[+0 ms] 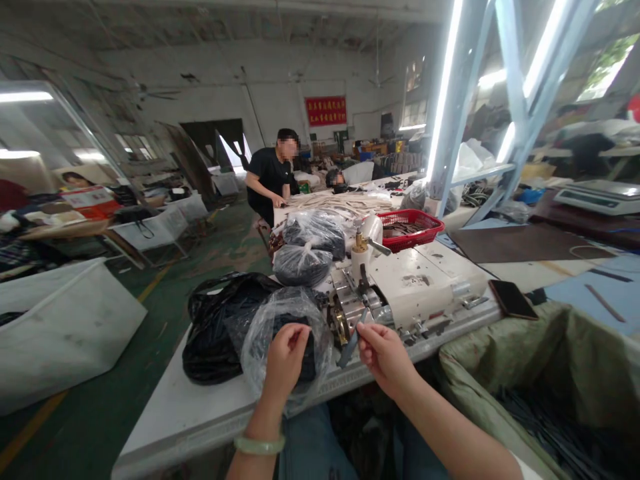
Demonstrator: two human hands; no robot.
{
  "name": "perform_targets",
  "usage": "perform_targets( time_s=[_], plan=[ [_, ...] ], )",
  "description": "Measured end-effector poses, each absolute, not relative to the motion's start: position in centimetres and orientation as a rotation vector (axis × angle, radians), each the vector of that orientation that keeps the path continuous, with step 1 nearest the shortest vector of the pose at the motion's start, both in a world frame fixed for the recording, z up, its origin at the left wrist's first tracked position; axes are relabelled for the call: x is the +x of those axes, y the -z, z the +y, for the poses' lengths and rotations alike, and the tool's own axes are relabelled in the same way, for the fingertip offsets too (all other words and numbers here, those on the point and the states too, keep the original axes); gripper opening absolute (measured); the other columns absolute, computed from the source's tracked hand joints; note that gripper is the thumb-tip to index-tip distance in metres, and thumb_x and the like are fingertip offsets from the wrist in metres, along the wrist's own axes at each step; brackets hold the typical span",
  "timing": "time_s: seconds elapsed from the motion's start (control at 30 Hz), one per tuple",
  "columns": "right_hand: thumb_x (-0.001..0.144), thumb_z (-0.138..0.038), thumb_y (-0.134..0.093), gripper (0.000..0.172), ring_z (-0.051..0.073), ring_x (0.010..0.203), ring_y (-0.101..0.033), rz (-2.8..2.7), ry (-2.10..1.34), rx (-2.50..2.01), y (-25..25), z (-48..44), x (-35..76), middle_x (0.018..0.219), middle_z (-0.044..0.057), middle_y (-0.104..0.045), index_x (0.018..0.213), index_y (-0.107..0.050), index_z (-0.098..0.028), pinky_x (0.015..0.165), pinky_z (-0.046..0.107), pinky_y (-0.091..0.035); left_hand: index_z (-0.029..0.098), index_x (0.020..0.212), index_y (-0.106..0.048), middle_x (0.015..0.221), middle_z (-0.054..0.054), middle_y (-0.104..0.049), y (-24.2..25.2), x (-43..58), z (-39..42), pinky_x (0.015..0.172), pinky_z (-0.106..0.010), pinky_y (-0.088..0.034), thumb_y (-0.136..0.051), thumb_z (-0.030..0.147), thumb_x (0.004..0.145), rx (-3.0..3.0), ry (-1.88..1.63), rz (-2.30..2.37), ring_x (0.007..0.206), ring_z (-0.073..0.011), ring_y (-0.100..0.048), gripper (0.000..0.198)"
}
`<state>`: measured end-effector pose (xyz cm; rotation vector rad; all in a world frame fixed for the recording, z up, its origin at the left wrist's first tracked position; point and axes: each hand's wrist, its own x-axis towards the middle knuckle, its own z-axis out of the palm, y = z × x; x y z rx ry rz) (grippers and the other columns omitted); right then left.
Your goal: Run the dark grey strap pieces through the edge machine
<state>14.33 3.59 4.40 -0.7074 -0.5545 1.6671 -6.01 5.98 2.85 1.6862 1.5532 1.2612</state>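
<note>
My right hand pinches a short grey-blue strip, probably leather, just in front of the rollers of a white bench machine. My left hand sits with its fingers drawn together over a clear plastic bag of dark strips. It is touching or just above the bag, and I cannot tell whether it holds anything. A pale green bangle circles my left wrist. A black plastic bag lies just left of the clear bag.
Two tied bags of dark material and a red plastic basket stand beyond the machine. A phone lies to the right, above a green fabric bin of dark strips. A co-worker in black stands at the table's far end.
</note>
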Motion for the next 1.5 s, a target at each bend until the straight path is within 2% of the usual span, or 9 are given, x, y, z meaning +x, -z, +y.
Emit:
perform_targets(
  time_s=[0.13,0.23,0.33,0.7,0.8,0.97,1.13,1.27,1.5],
  plan=[
    [0.067,-0.036,-0.081,0.028,0.002,0.038,-0.043,-0.621,-1.654,-0.741,-4.8,2.3,14.7,0.050,-0.002,-0.056,0.068,-0.069,-0.011,0.038,0.014,-0.031,0.016,0.093,-0.072,0.083,-0.008,-0.071,-4.1,-1.8,-0.3,0.066,-0.029,-0.053,-0.062,0.048,0.082,1.105,-1.158,1.182,0.071,-0.0168,-0.064,0.036],
    [0.068,-0.035,-0.080,0.028,0.003,0.039,-0.047,-0.645,-1.665,-0.780,-4.1,1.2,15.1,0.051,-0.001,-0.059,0.062,-0.067,-0.012,0.038,0.014,-0.035,0.015,0.086,-0.073,0.072,-0.004,-0.071,-3.1,0.0,-2.8,0.058,-0.021,-0.050,-0.076,0.039,0.071,0.873,-1.190,1.103,0.061,-0.0116,-0.061,0.029],
    [0.069,-0.034,-0.079,0.025,0.003,0.039,-0.047,-0.630,-1.667,-0.801,-3.0,0.4,15.7,0.051,-0.001,-0.059,0.064,-0.069,-0.012,0.038,0.013,-0.036,0.014,0.078,-0.074,0.066,-0.003,-0.070,-2.4,0.9,-3.7,0.051,-0.016,-0.047,-0.080,0.033,0.067,0.792,-1.222,1.107,0.054,-0.0076,-0.058,0.023],
    [0.069,-0.033,-0.079,0.023,0.003,0.039,-0.045,-0.569,-1.663,-0.804,-1.7,0.0,17.8,0.050,-0.002,-0.058,0.073,-0.073,-0.011,0.038,0.013,-0.036,0.009,0.081,-0.075,0.070,-0.009,-0.071,-3.1,2.2,-4.9,0.052,-0.015,-0.052,-0.078,0.035,0.070,0.513,-1.024,0.986,0.057,-0.0097,-0.063,0.028],
    [0.071,-0.033,-0.078,0.022,0.003,0.041,-0.045,-0.588,-1.680,-0.790,-1.2,-0.1,18.1,0.052,-0.002,-0.058,0.074,-0.072,-0.012,0.039,0.014,-0.036,0.008,0.077,-0.074,0.064,-0.006,-0.066,-3.0,2.3,-4.7,0.045,-0.011,-0.047,-0.079,0.034,0.069,0.420,-0.916,0.939,0.051,-0.0056,-0.057,0.028],
    [0.073,-0.035,-0.077,0.023,0.005,0.044,-0.044,-0.665,-1.741,-0.719,-0.5,-0.5,18.4,0.057,-0.002,-0.059,0.077,-0.069,-0.014,0.042,0.017,-0.036,0.008,0.067,-0.069,0.057,0.001,-0.056,-3.2,2.6,-4.5,0.035,-0.003,-0.030,-0.087,0.024,0.056,0.279,-0.838,0.866,0.043,0.0017,-0.043,0.026],
    [0.072,-0.044,-0.077,0.031,0.005,0.043,-0.040,-0.736,-1.809,-0.611,-0.6,-1.1,18.6,0.053,-0.006,-0.050,0.082,-0.063,-0.018,0.046,0.020,-0.033,0.011,0.059,-0.064,0.051,0.000,-0.058,-2.8,3.4,-4.9,0.035,-0.009,-0.031,-0.084,0.028,0.060,0.598,-0.985,1.057,0.039,-0.0015,-0.044,0.026],
    [0.078,-0.042,-0.071,0.027,0.005,0.043,-0.035,-0.783,-1.738,-0.650,-0.6,-0.7,18.5,0.052,-0.007,-0.043,0.078,-0.060,-0.018,0.044,0.020,-0.027,0.012,0.069,-0.069,0.058,-0.002,-0.064,-2.7,3.5,-5.3,0.040,-0.014,-0.041,-0.077,0.031,0.069,0.823,-1.013,1.154,0.045,-0.0066,-0.053,0.020],
    [0.080,-0.046,-0.068,0.029,0.007,0.048,-0.032,-0.805,-1.681,-0.665,0.0,0.6,18.3,0.055,-0.007,-0.040,0.080,-0.059,-0.019,0.048,0.022,-0.025,0.013,0.080,-0.072,0.065,-0.003,-0.066,-3.0,3.3,-5.0,0.042,-0.016,-0.044,-0.073,0.039,0.073,0.868,-1.009,1.204,0.051,-0.0088,-0.056,0.027]
  ],
)
